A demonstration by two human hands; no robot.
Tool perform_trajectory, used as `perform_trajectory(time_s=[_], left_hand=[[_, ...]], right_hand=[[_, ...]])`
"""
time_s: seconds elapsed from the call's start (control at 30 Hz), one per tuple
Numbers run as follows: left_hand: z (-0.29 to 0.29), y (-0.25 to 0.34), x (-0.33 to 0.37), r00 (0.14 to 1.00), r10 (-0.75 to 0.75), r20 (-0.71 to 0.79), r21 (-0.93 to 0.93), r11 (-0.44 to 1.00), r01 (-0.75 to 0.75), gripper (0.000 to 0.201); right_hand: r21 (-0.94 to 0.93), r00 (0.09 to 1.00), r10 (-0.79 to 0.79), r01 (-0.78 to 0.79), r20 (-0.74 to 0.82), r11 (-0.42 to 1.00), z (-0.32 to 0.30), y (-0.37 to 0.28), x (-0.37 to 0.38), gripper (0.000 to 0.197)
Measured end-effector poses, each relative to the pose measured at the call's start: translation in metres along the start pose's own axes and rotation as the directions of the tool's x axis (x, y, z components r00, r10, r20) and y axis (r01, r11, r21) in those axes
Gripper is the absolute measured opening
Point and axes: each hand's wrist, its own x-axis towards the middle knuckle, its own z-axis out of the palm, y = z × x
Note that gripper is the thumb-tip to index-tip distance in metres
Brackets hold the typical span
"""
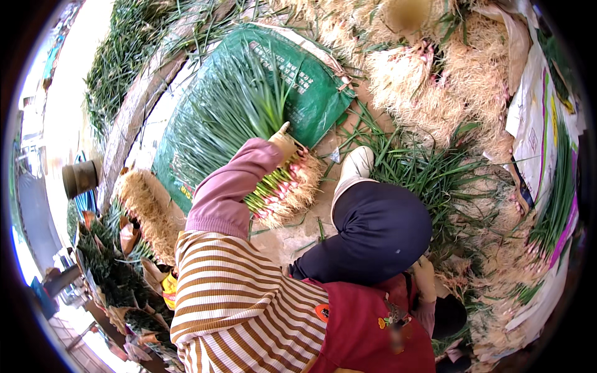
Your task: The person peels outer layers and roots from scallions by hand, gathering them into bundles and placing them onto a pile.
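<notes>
A large bunch of spring onions lies on a green woven sack, its leaves toward the far left and its pale roots toward me. My left hand, in a pale yellow glove, is closed over the stems at the bunch's right edge. Down at the right, my right hand, gloved too, is beside my dark-trousered knee. It is close to loose leaves and rooty spring onions; its fingers are not clear enough to show whether they hold anything.
A big heap of rooted spring onions rises at the far right. Cut green leaves litter the floor by my white shoe. A white sack borders the right side. More bundles lie at the left, near a wooden beam.
</notes>
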Motion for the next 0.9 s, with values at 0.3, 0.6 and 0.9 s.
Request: perform_trajectory(time_s=[0.3,0.6,0.9], left_hand=[[0.032,-0.003,-0.04,0.771,-0.407,-0.489,-0.488,0.861,0.145,0.059],[0.03,0.003,-0.013,0.914,-0.326,-0.241,-0.467,0.865,0.185,0.08],[0.019,0.062,0.002,0.878,-0.338,-0.338,-0.433,0.885,0.173,0.107]], right_hand=[[-0.201,0.976,-0.214,0.215,0.026,0.956,0.01,0.012,0.01,0.026],[-0.18,0.999,-0.024,0.019,-0.024,0.983,0.003,0.016,0.018,0.027],[-0.125,0.977,-0.215,0.213,-0.004,0.969,0.02,0.054,0.023,0.024]])
